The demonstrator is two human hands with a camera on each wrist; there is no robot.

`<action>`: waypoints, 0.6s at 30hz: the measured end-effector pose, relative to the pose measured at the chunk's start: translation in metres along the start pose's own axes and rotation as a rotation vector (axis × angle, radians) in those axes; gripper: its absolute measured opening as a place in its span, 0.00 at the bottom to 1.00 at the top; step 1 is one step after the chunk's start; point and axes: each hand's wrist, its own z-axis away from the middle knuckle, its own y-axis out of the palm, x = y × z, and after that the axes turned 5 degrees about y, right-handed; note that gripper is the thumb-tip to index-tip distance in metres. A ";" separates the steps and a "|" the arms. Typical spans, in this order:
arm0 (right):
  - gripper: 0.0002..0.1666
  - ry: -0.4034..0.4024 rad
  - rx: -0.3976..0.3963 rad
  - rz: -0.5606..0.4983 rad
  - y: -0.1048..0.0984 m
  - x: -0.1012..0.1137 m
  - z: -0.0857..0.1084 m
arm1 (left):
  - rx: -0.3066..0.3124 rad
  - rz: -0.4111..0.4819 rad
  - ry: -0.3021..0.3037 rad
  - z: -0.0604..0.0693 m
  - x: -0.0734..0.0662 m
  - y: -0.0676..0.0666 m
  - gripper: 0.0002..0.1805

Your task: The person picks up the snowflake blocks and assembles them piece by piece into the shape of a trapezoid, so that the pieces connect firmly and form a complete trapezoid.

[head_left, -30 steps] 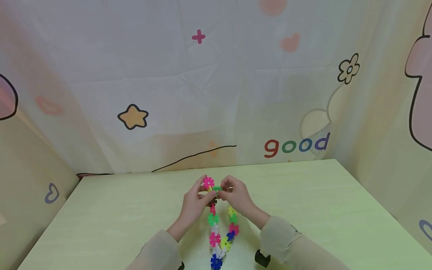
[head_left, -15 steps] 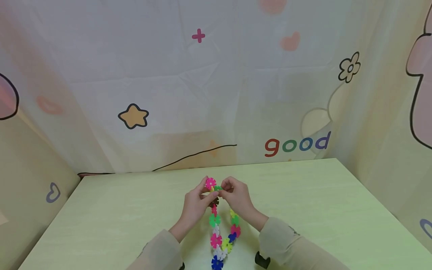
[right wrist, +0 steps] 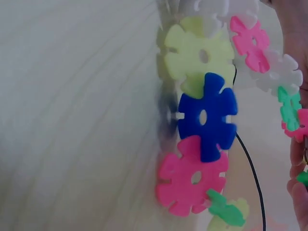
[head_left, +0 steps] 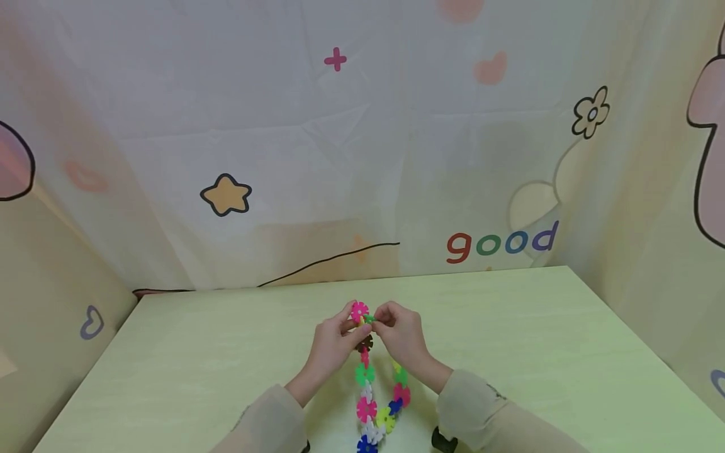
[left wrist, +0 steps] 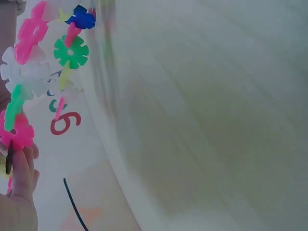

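Note:
A chain of interlocking plastic snowflake discs hangs from both hands in the head view. My left hand pinches its upper end between thumb and fingers, close to a pink disc at the top and a brown disc just below. Beside it, my right hand pinches a small green disc against the chain's top; whether the two are interlocked cannot be told. Lower down, the chain curves past a blue disc and back up toward the right hand. The right wrist view shows another blue disc close up.
A pale green table lies under the hands. Behind it hangs a printed curtain, with more cloth at both sides. Part of the chain hangs close to the tabletop in the right wrist view.
Both hands and the chain have shifted slightly right and downward in the head view. The left hand has come a little nearer the right; both keep their pinch.

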 end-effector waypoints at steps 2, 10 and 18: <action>0.06 -0.006 -0.002 0.016 -0.001 0.001 0.000 | 0.008 -0.026 0.002 0.000 -0.001 0.001 0.37; 0.08 0.000 0.117 0.056 -0.011 0.007 -0.002 | 0.059 -0.098 -0.002 -0.005 0.001 -0.001 0.30; 0.08 0.074 0.389 0.103 -0.031 0.011 0.001 | 0.042 -0.132 -0.025 -0.008 0.007 -0.010 0.32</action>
